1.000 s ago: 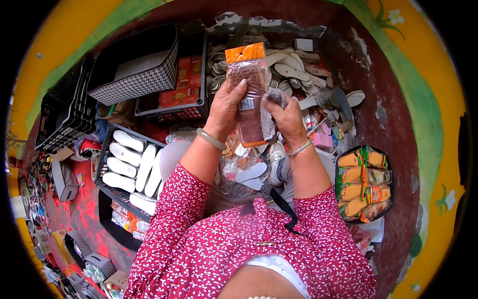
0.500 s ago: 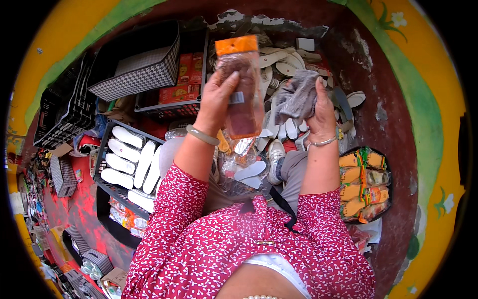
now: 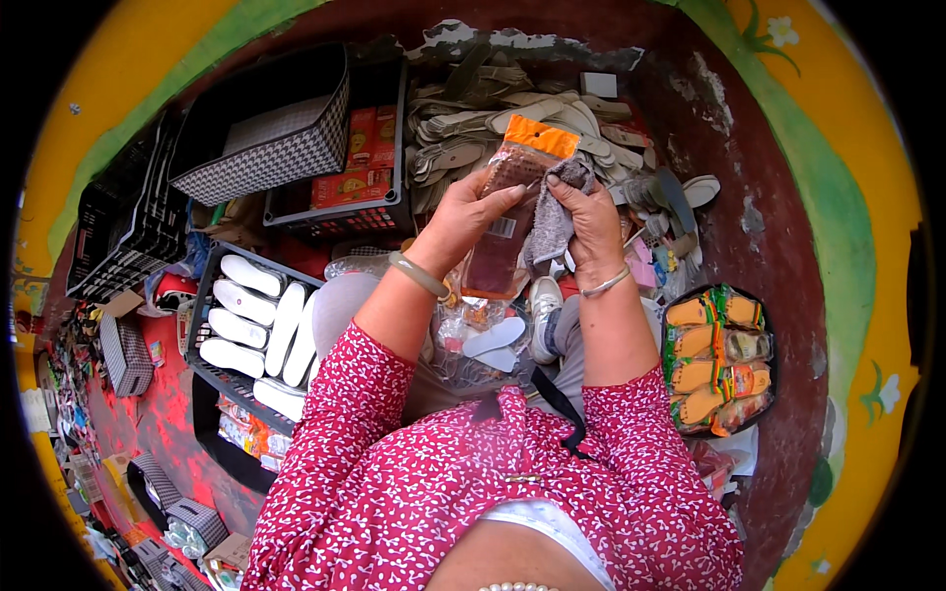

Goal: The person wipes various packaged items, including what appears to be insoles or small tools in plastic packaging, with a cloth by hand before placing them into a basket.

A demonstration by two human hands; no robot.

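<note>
Piled insoles behind, left hand and right hand tilt inward.

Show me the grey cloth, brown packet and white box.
Grey cloth (image 3: 552,223): head view, middle of its hanging part.
Brown packet (image 3: 499,250): head view, front, just below the label.
White box (image 3: 598,86): head view, middle of its visible face.

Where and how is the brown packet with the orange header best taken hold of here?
Probably by the left long edge of the brown packet, coming from the left with the thumb across its front, as the left hand does: it looks long and flat, and the right hand with the grey cloth crowds its right edge.
</note>
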